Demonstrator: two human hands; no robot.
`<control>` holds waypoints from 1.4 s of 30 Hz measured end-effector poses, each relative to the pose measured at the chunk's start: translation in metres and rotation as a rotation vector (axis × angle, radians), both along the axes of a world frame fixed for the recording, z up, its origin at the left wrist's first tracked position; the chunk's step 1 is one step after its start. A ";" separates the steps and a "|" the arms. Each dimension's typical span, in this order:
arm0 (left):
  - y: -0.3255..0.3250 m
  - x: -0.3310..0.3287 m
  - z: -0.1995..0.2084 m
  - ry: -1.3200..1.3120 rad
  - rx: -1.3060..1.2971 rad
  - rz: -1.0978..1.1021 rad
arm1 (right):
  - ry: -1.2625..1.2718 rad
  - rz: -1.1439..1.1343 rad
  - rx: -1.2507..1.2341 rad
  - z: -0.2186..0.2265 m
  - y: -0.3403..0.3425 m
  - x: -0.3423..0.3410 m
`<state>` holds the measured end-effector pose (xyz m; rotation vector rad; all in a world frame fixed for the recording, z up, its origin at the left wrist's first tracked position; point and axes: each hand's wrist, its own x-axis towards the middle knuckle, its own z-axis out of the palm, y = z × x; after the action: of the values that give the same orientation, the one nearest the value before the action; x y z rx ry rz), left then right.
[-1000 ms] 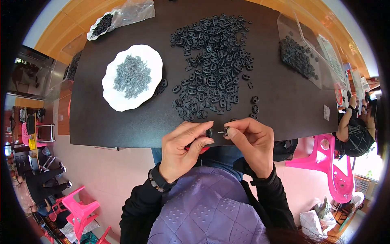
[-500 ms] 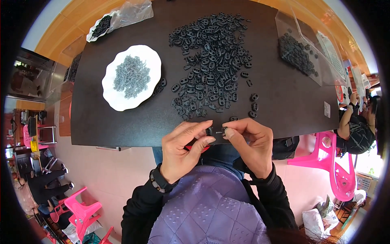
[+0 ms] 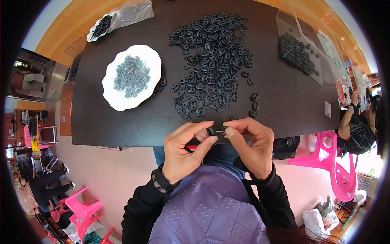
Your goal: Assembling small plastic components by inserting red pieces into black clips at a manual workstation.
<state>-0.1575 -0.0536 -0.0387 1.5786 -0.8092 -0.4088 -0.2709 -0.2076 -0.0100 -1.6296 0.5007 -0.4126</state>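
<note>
Just over the table's near edge, my left hand (image 3: pixel 183 148) pinches a black plastic cord lock shell (image 3: pixel 210 131) between thumb and fingertips. Facing it, my right hand (image 3: pixel 255 146) is closed on a small black cord lock piece (image 3: pixel 224 129), mostly hidden by the thumb. A thin metal spring (image 3: pixel 219 131) bridges the gap between the two parts, its left end close to or at the shell. Beyond my hands spreads a big heap of black two-hole cord lock parts (image 3: pixel 211 61). Several more cord lock parts (image 3: pixel 254 106) lie in a short column right of the heap.
Left on the dark table (image 3: pixel 122 130) stands a white scalloped plate (image 3: pixel 113 99) piled with small metal springs (image 3: pixel 132 77). A smaller white dish of black parts (image 3: pixel 100 27) and a plastic bag (image 3: pixel 134 14) sit far left. A clear bin (image 3: pixel 321 69) is far right; another person (image 3: pixel 357 126) sits beyond.
My left hand has shifted slightly right, bringing the shell nearer the spring and tilting it. My right hand has stayed almost still.
</note>
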 end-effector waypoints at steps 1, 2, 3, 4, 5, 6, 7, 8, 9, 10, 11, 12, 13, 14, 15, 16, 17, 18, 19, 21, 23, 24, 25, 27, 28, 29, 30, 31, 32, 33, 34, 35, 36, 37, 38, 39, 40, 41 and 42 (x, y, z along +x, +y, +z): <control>0.001 -0.001 0.002 0.006 0.010 0.020 | -0.008 0.010 0.003 0.001 0.000 0.000; -0.001 -0.005 -0.001 0.111 -0.037 0.039 | 0.011 -0.007 0.030 0.004 0.000 -0.002; -0.004 -0.009 -0.004 0.210 -0.083 0.063 | 0.026 -0.019 0.062 0.005 0.001 -0.003; -0.006 -0.009 -0.002 0.240 -0.073 0.099 | 0.036 -0.020 0.049 0.005 0.001 -0.005; -0.004 -0.006 -0.001 0.224 -0.068 0.119 | 0.021 0.000 0.058 0.006 0.002 -0.004; -0.004 -0.003 -0.003 0.078 0.053 0.134 | 0.021 -0.018 0.094 0.007 0.001 -0.004; -0.003 0.001 -0.003 -0.066 0.176 0.149 | 0.022 -0.036 0.130 0.007 0.001 -0.005; -0.003 0.008 -0.002 -0.253 0.164 0.171 | 0.027 -0.031 0.110 0.005 0.000 -0.007; -0.001 0.010 -0.002 -0.258 0.170 0.182 | 0.023 -0.019 0.116 0.004 -0.001 -0.008; 0.001 0.012 -0.003 -0.347 0.238 0.230 | 0.024 -0.024 0.113 0.005 -0.001 -0.008; 0.004 0.013 -0.004 -0.434 0.307 0.275 | 0.027 -0.031 0.111 0.006 -0.001 -0.009; 0.006 0.013 -0.005 -0.435 0.312 0.282 | 0.030 -0.037 0.105 0.007 -0.001 -0.009; 0.009 0.013 -0.005 -0.474 0.390 0.314 | 0.030 -0.031 0.108 0.006 -0.001 -0.009; 0.011 0.014 -0.006 -0.512 0.469 0.346 | 0.029 -0.030 0.118 0.004 0.000 -0.008; 0.013 0.014 -0.006 -0.509 0.469 0.344 | 0.030 -0.035 0.125 0.003 -0.001 -0.009; 0.016 0.015 -0.006 -0.501 0.518 0.372 | 0.034 -0.037 0.124 0.003 -0.001 -0.009; 0.017 0.015 -0.005 -0.492 0.566 0.398 | 0.038 -0.025 0.127 0.003 -0.001 -0.009; 0.017 0.016 -0.004 -0.486 0.544 0.436 | 0.042 -0.011 0.130 0.004 -0.001 -0.009; 0.018 0.017 -0.005 -0.483 0.543 0.432 | 0.045 -0.014 0.130 0.003 0.000 -0.009; 0.020 0.018 -0.007 -0.427 0.597 0.445 | 0.039 -0.007 0.140 0.001 0.000 -0.009; 0.021 0.018 -0.004 -0.401 0.600 0.429 | 0.032 -0.012 0.146 0.002 0.000 -0.009; 0.021 0.018 -0.003 -0.375 0.603 0.417 | 0.023 -0.014 0.152 0.002 0.000 -0.009; 0.022 0.017 -0.001 -0.374 0.605 0.414 | 0.025 -0.016 0.155 0.002 -0.001 -0.009; 0.023 0.016 0.000 -0.310 0.593 0.397 | 0.025 -0.019 0.159 0.002 -0.002 -0.010; 0.025 0.016 0.001 -0.310 0.594 0.393 | 0.027 -0.022 0.161 0.002 -0.002 -0.010; 0.027 0.015 0.003 -0.257 0.606 0.373 | 0.031 -0.025 0.167 0.002 -0.002 -0.010; 0.029 0.016 0.006 -0.204 0.619 0.354 | 0.036 -0.027 0.173 0.002 -0.002 -0.010; 0.030 0.016 0.008 -0.203 0.620 0.351 | 0.038 -0.029 0.174 0.001 -0.003 -0.010; 0.032 0.017 0.011 -0.248 0.603 0.339 | 0.037 -0.030 0.170 0.001 -0.003 -0.010; 0.033 0.018 0.012 -0.293 0.586 0.328 | 0.036 -0.030 0.166 0.000 -0.003 -0.010; 0.033 0.019 0.011 -0.291 0.587 0.326 | 0.038 -0.031 0.167 0.000 -0.004 -0.010; 0.032 0.021 0.010 -0.351 0.550 0.290 | 0.036 -0.026 0.167 0.000 -0.004 -0.010; 0.032 0.022 0.009 -0.412 0.512 0.255 | 0.033 -0.021 0.168 -0.001 -0.004 -0.010; 0.033 0.022 0.005 -0.412 0.513 0.254 | 0.034 -0.022 0.168 -0.001 -0.003 -0.010; 0.035 0.021 0.001 -0.412 0.525 0.261 | 0.027 -0.015 0.176 -0.002 -0.003 -0.010; 0.036 0.020 -0.001 -0.412 0.537 0.268 | 0.021 -0.007 0.184 -0.002 -0.002 -0.010; 0.035 0.020 -0.002 -0.410 0.537 0.269 | 0.022 -0.006 0.183 -0.002 -0.002 -0.010; 0.035 0.019 -0.003 -0.424 0.532 0.277 | 0.033 -0.005 0.180 -0.001 -0.001 -0.010; 0.035 0.019 -0.005 -0.439 0.525 0.285 | 0.044 -0.004 0.177 -0.002 0.000 -0.009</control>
<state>-0.1387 -0.0190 -0.0432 2.2913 -0.8252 -0.0598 -0.2803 -0.2078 -0.0116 -1.4697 0.5586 -0.3269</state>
